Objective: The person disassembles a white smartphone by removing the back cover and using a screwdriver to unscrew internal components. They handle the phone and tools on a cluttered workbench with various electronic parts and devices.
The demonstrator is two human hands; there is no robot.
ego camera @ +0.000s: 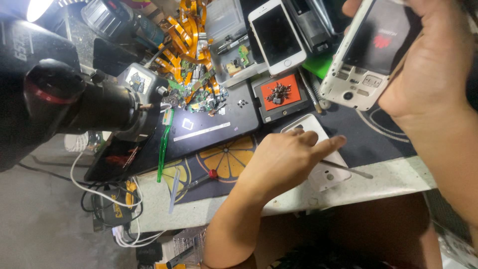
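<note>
My right hand (428, 65) is raised at the upper right and grips an opened phone (366, 55) with a white frame and dark inner panel, its back facing me. My left hand (286, 159) rests at the centre on a white phone back cover (326, 174) lying on the mat. Its fingers are curled, the index finger points right, and a thin metal tool (353, 171) sticks out from under it toward the table edge.
A black microscope (74, 99) fills the left. Behind lie a pile of orange flex cables and small boards (186, 40), a white smartphone (276, 35), an orange pad with screws (280, 93), a green brush (163, 144) and a red-tipped screwdriver (201, 179). Cables (99, 194) hang below.
</note>
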